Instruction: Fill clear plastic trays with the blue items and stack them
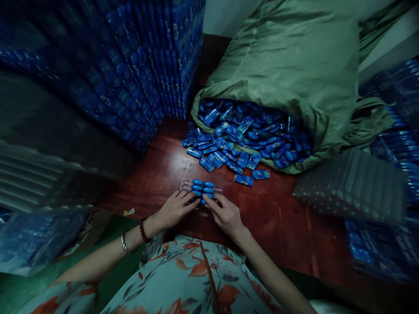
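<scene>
Fingers (187, 197) of the left hand (173, 211) bent, slightly apart, tips on or just over the blue pieces at the near left edge of the clear tray (186, 184). Right hand (228, 216) at the tray's near right edge, thumb and forefinger close together at a near blue piece — can't tell if they pinch it or only press it; same doubt for the left.

Clear tray lies on the red-brown desk (262, 209), right in front of the person. Blue pieces (208, 190) sit in two columns across its middle; the nearest ones are partly hidden by the fingers. Both side ends of the tray show bare clear plastic, so filling looks partway: middle mostly done, left and right ends left to do, judging by what shows.

Beyond the tray: loose blue packs (206, 164) spread on the desk, spilling from the mouth of a green sack (288, 56) — plenty left to draw on. Far left of the tray, a tall wall of blue packages (183, 56), probably finished ones. Well right of the tray, a stack of clear plastic (353, 187), likely spare trays, blurred.
</scene>
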Tool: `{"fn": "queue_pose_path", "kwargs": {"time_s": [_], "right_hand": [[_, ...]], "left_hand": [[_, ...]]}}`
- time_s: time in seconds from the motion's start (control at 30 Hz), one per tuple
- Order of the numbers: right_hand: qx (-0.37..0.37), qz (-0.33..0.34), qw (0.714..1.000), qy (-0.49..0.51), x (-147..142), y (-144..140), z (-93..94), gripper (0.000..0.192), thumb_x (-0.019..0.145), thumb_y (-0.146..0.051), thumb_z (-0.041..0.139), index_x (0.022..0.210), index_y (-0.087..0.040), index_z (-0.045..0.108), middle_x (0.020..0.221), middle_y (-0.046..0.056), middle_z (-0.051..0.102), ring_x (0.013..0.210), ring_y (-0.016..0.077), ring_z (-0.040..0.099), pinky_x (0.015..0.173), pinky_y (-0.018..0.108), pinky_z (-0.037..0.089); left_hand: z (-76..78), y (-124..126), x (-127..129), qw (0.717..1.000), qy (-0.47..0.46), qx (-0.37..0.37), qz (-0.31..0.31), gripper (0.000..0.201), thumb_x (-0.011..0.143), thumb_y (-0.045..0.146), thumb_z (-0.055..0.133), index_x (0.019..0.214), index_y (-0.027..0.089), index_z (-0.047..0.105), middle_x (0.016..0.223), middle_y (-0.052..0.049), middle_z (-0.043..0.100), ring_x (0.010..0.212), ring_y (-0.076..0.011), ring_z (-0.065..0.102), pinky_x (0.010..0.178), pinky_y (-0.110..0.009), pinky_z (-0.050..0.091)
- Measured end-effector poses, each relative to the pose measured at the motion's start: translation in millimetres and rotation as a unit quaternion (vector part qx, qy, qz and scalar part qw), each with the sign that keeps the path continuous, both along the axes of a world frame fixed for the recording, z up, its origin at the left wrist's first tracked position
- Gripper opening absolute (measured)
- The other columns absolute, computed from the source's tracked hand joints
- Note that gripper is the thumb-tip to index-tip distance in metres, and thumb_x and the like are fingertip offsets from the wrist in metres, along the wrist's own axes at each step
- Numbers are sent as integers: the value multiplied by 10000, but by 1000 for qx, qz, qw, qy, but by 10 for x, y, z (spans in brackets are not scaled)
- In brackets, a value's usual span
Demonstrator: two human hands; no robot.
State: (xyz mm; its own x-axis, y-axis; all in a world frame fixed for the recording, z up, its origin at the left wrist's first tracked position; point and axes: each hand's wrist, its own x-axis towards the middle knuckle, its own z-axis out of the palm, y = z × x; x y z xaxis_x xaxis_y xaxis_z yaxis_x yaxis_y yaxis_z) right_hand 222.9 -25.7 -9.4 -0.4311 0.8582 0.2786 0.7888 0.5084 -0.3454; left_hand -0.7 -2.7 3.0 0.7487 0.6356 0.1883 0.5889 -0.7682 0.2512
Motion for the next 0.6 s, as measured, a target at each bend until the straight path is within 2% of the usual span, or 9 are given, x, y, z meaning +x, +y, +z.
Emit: {"fn": "queue_pose_path", "kwargs": {"time_s": [0.1,0.17,0.23,0.33,0.4,0.47,0.6], "right_hand": [[-28,-121,991,57,96,343,-3,352,952,-227,330,1179,-230,601,951,69,595,873,145,589,759,241,477],[-59,-179,982,30,95,702,29,357,955,-259,315,1164,-218,601,984,76,593,938,172,574,809,277,469],[-87,-199,975,-42,37,1072,82,353,944,-265,339,1204,-190,565,1057,101,586,1040,214,535,845,311,456],[-145,-160,961,-171,-95,1458,172,405,911,-172,359,1306,-166,446,1182,145,527,1047,245,545,810,328,465],[-182,-131,948,-225,-157,1545,215,467,890,-117,348,1353,-174,360,1236,169,474,963,232,594,761,327,475],[-199,-119,942,-244,-161,1512,232,476,881,-107,352,1351,-182,337,1248,182,446,900,219,622,732,324,476],[-210,-144,936,-245,19,1256,200,391,873,-203,438,1256,-145,395,1210,190,450,879,237,630,703,315,470]], "left_hand": [[26,337,62,991,-102,-16,83,247,929,244,409,1081,189,596,1071,-114,588,920,-200,530,776,-339,445],[-8,682,187,973,-162,-59,155,240,937,252,391,983,168,611,969,-91,596,887,-180,543,791,-318,449],[-76,1029,365,962,-153,-112,195,214,910,294,461,998,149,591,969,-89,597,914,-194,552,819,-325,449],[-189,1379,624,959,-57,-170,221,329,800,339,628,1022,104,564,1007,-131,589,934,-251,561,814,-364,453],[-243,1462,718,957,-27,-183,222,383,734,309,698,1009,82,560,1035,-166,575,911,-272,571,782,-374,461],[-273,1459,715,959,-32,-185,214,377,713,270,715,996,77,557,1060,-178,568,904,-268,574,770,-363,465],[-290,1294,418,954,-83,-190,216,259,808,244,604,1019,114,530,1042,-119,593,922,-212,567,796,-315,460]]}}
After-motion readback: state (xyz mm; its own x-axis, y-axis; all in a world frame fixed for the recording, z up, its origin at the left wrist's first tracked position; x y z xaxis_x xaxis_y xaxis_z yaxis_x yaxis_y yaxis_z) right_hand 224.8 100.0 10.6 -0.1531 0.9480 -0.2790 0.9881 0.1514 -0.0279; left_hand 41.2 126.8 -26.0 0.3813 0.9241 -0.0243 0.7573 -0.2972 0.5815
